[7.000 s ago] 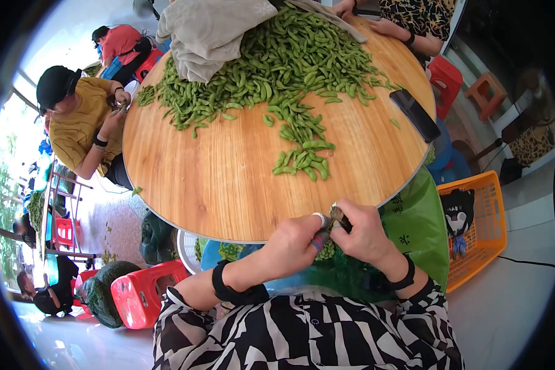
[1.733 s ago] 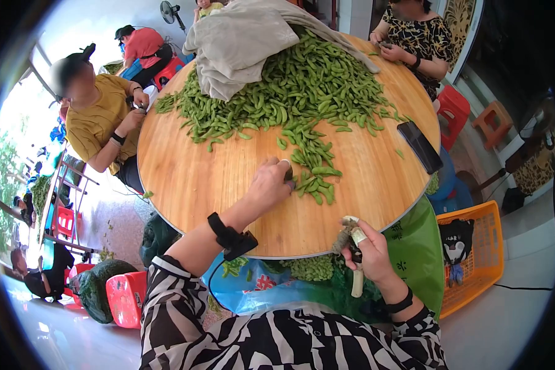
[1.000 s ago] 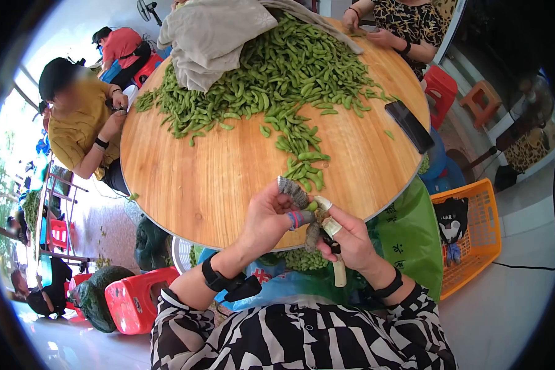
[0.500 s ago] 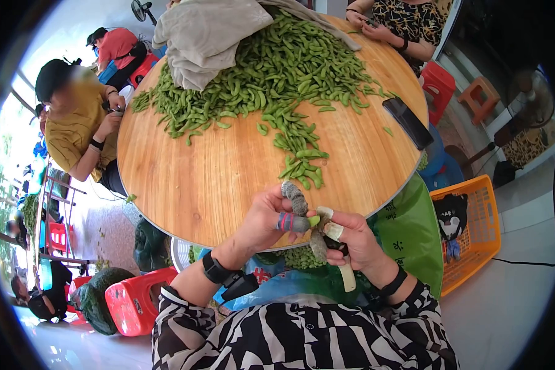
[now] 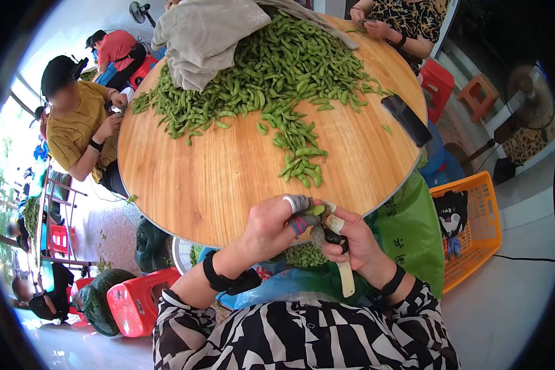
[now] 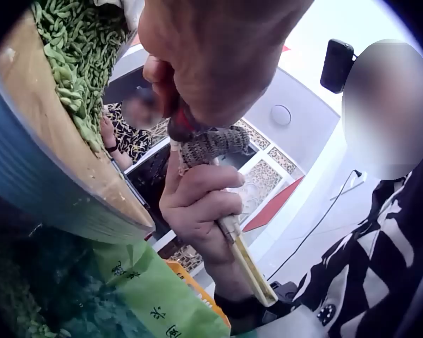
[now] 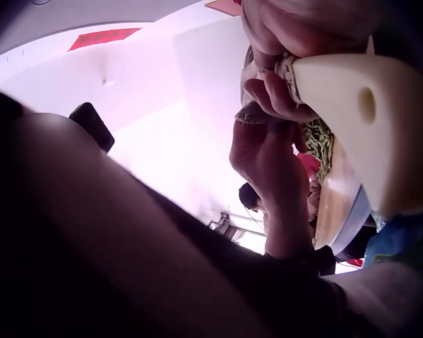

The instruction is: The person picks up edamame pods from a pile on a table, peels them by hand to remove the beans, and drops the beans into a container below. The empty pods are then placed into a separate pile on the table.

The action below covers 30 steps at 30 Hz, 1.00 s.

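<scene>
Over the table's near edge, my left hand [image 5: 270,225] pinches a green soybean pod [image 5: 315,210] between its wrapped thumb and forefinger. My right hand [image 5: 361,243] meets it there, its fingers curled round a slim tool with a cream handle [image 5: 346,279] that slants down below the palm. The tool's working end is hidden among the fingers. Grey and white wraps cover fingertips of both hands. In the left wrist view the right hand [image 6: 201,201] grips the cream handle [image 6: 250,267]; in the right wrist view that handle [image 7: 381,141] looms large, with a hole in it.
A big heap of soybean pods [image 5: 277,80], partly under a grey cloth [image 5: 197,46], covers the far side of the round wooden table [image 5: 209,179]. A phone [image 5: 407,119] lies at its right edge. Shelled beans [image 5: 305,254] sit below. An orange crate [image 5: 495,234] and red stool [image 5: 129,305] flank me.
My left hand reached to the loose pods, then came back to my right hand with a pod. Since half a second ago, the hands have drawn closer and the left has turned over the pod.
</scene>
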### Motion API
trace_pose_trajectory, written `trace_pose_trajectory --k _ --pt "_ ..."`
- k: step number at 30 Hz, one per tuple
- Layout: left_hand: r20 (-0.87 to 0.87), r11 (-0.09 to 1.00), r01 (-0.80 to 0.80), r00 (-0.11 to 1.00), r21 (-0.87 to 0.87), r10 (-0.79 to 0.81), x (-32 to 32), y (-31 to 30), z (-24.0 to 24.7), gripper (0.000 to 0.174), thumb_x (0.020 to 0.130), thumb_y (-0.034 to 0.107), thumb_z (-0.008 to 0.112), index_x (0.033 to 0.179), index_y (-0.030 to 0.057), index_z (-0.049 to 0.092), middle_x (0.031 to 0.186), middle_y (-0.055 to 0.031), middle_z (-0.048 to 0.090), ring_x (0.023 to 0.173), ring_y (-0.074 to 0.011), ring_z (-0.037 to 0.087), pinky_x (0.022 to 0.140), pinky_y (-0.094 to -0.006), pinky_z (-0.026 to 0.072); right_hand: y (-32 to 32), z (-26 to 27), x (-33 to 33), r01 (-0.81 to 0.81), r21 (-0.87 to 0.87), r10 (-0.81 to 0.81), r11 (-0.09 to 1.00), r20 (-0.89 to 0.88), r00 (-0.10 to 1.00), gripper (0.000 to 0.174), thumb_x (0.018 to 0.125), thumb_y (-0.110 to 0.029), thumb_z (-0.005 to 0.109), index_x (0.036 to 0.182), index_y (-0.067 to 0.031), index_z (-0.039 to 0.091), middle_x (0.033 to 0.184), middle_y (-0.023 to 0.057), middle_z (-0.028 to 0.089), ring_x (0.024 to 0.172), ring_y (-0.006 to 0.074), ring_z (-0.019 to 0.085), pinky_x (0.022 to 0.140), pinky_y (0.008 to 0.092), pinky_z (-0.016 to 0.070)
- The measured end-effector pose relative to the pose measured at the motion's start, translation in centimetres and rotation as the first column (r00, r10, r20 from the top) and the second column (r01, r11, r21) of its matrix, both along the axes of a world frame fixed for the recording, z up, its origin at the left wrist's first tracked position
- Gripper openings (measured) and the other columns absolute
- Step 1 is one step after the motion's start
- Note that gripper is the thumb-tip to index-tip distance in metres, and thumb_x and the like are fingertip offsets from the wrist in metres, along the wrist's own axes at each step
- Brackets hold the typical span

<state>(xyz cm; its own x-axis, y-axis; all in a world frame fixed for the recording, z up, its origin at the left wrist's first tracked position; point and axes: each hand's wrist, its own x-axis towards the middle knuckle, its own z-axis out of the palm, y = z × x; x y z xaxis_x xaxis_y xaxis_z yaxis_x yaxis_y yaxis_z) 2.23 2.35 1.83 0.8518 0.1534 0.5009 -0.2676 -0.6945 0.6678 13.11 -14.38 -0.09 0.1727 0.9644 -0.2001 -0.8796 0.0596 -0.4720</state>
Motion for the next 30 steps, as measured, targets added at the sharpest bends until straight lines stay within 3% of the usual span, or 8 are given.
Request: trace_pose_trajectory --k 2,3,5,17,21,23,26,30 --pt "-0.065 0.843 0.009 0.997 -0.537 -0.052 0.2 -0.4 -0.8 0.023 0.081 0.008 0.07 0.101 -0.0013 0.062 0.084 -0.0051 0.067 0.065 -0.0106 0.059 0.053 -0.0257 0.0447 0.1 -0.1 -0.2 0.033 0.033 -0.034 0.999 0.01 0.999 0.035 0.095 -0.013 0.05 0.129 -0.0059 0.05 0.084 0.0092 0.056 0.052 0.0113 0.047 0.038 0.02 0.0341" --pt "-0.061 0.845 0.011 0.997 -0.535 -0.051 0.2 -0.4 -0.4 0.023 0.081 0.008 0.07 0.101 -0.0013 0.062 0.084 -0.0051 0.067 0.065 -0.0106 0.059 0.053 -0.0257 0.0447 0.2 0.1 -0.1 0.033 0.036 -0.034 0.999 0.013 0.999 0.035 0.095 -0.013 0.05 0.129 -0.0059 0.05 0.084 0.0092 0.056 0.052 0.0113 0.047 0.038 0.02 0.0341" --pt "-0.225 0.533 -0.134 0.968 -0.835 -0.11 0.1 -0.5 0.8 0.014 0.083 0.007 0.069 0.095 0.0015 0.065 0.071 -0.0048 0.064 0.055 -0.0049 0.053 0.044 -0.0212 0.0376 0.1 0.5 -0.2 0.063 0.038 -0.066 0.997 0.074 0.995 0.033 0.095 -0.011 0.049 0.127 -0.0037 0.052 0.079 0.0086 0.056 0.051 0.0106 0.048 0.038 0.02 0.0343" --pt "-0.054 -0.173 -0.149 0.886 -0.974 -0.461 0.3 -1.4 -2.0 0.007 0.087 0.01 0.065 0.088 0.0053 0.059 0.063 -0.0033 0.056 0.043 -0.0064 0.04 0.038 -0.0204 0.0261 0.0 1.3 2.1 0.144 -0.093 -0.021 0.985 0.77 0.638 0.021 0.081 -0.011 0.071 0.094 -0.0025 0.056 0.074 -0.0032 0.055 0.055 0.003 0.046 0.047 0.0184 0.035" --pt "-0.108 -0.094 -0.167 0.887 -0.982 -0.449 0.5 -1.5 -2.1 0.011 0.087 0.014 0.065 0.086 0.006 0.057 0.063 -0.0031 0.055 0.042 -0.0076 0.039 0.038 -0.0209 0.0262 0.0 0.8 1.8 0.133 -0.098 -0.005 0.986 0.787 0.617 0.025 0.079 -0.011 0.072 0.096 -0.001 0.056 0.074 -0.0015 0.055 0.058 0.0053 0.049 0.05 0.0218 0.0385" --pt "-0.298 0.012 -0.319 0.871 -0.948 -0.391 0.6 -1.7 -1.6 0.012 0.088 0.017 0.064 0.087 0.0063 0.058 0.063 -0.0022 0.054 0.043 -0.0066 0.04 0.038 -0.0203 0.0266 0.1 0.6 1.4 0.271 0.021 -0.063 0.962 0.987 0.146 0.027 0.076 -0.009 0.071 0.096 0.0007 0.055 0.072 0.0042 0.055 0.059 0.0104 0.051 0.052 0.0262 0.0414" --pt "-0.419 0.23 -0.358 0.844 -0.905 -0.334 0.2 -2.3 -0.9 0.008 0.089 0.014 0.062 0.089 0.006 0.06 0.063 -0.0016 0.054 0.045 -0.0053 0.042 0.039 -0.0191 0.0282 -0.4 0.9 0.6 0.299 0.155 -0.111 0.942 0.981 -0.161 0.028 0.073 -0.006 0.067 0.096 0.0016 0.054 0.071 0.0106 0.054 0.057 0.0187 0.053 0.054 0.0303 0.0431" --pt "-0.48 0.424 -0.345 0.836 -0.837 -0.268 -0.5 -3.4 0.2 0.006 0.09 0.011 0.059 0.089 0.0052 0.061 0.063 -0.0016 0.055 0.047 -0.0047 0.044 0.039 -0.0183 0.0298 -1.0 1.2 0.3 0.295 0.113 -0.079 0.949 0.989 -0.124 0.026 0.071 -0.004 0.066 0.094 0.0009 0.053 0.069 0.0132 0.054 0.056 0.0254 0.054 0.053 0.0333 0.0435"
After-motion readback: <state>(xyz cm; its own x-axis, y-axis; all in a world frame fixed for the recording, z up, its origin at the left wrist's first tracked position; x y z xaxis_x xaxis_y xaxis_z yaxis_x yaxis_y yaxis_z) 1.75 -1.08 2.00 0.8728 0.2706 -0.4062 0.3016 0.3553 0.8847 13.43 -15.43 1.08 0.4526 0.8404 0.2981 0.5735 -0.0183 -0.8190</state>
